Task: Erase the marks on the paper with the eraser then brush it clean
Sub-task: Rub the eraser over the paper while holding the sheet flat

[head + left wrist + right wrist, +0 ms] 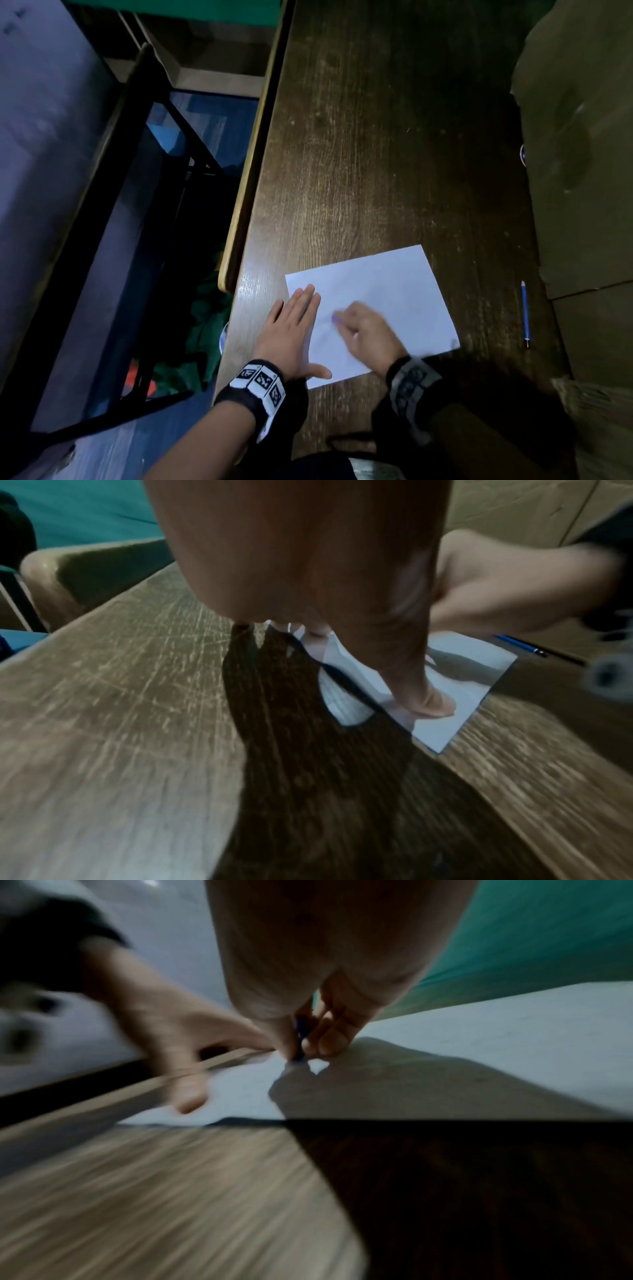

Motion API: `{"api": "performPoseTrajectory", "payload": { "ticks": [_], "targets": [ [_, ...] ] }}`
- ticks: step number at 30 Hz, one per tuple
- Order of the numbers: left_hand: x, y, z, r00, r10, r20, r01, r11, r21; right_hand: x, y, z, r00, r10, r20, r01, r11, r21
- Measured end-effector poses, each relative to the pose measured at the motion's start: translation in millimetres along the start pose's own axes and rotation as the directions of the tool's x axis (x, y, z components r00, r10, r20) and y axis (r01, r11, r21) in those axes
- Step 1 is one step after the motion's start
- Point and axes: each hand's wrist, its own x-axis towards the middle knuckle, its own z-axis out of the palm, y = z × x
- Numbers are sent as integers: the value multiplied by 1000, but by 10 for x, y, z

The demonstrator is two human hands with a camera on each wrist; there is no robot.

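A white rectangular sheet of paper [373,308] lies on the dark scratched wooden table [359,154], in the lower centre of the head view. The left hand [291,329] presses flat on the sheet's left edge, fingers straight and together. The right hand [368,330] (blurred) pinches a small blue eraser [335,320] against the paper. A blue pencil [525,313] lies on the table at lower right, well apart from the sheet
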Motion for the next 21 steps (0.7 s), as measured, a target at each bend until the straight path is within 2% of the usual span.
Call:
{"api": "performPoseTrajectory", "payload": {
  "ticks": [1,2,3,4,6,7,8,9,11,12,13,14,15,17,18,19,20,21],
  "targets": [
    [-13,8,-4,1000,-2,5,2,1000,3,62,69,-24,984,117,-134,-115,993,19],
    [-24,13,-7,1000,-3,11,3,1000,5,63,102,2,954,207,-215,-202,978,47],
    [-30,22,-20,1000,-5,16,5,1000,2,11,67,67,944,231,-237,-220,973,72],
    [-34,27,-28,1000,-8,23,8,1000,-2,-81,-28,138,959,206,-193,-194,978,79],
    [-32,36,-48,999,-17,35,17,1000,-8,-309,-239,230,999,46,-22,-44,996,77],
    [-28,40,-55,999,-20,40,20,1000,-2,-365,-265,195,998,-24,65,19,997,72],
    [-24,43,-60,999,-20,44,20,1000,7,-327,-246,111,993,-59,104,53,997,53],
    [-23,44,-63,999,-22,46,21,1000,15,-217,-182,26,996,-46,80,44,999,20],
    [-19,41,-61,998,-21,51,20,1000,18,37,-17,-115,985,132,-108,-132,991,7],
    [-25,40,-60,998,-20,57,19,1000,12,113,75,-147,952,233,-196,-229,973,45],
    [-29,41,-61,998,-20,60,20,1000,10,119,119,-109,924,303,-233,-293,953,79],
    [-32,45,-64,998,-23,61,22,1000,15,49,91,-27,923,319,-215,-310,948,76],
    [-33,53,-67,998,-26,63,24,999,23,-71,9,61,946,288,-148,-281,957,67],
    [-20,74,-74,997,-32,67,29,999,37,-382,-228,177,995,84,49,-87,993,82],
    [-9,81,-80,997,-31,72,28,999,41,-454,-242,156,991,-19,131,12,998,58],
    [3,86,-85,997,-30,76,26,999,43,-412,-194,99,985,-74,157,69,997,43],
    [12,86,-86,996,-29,80,25,999,45,-281,-127,26,990,-37,137,35,999,17],
    [20,82,-86,996,-28,85,23,999,48,-123,-58,-39,997,55,52,-56,998,14]
  ]
}}
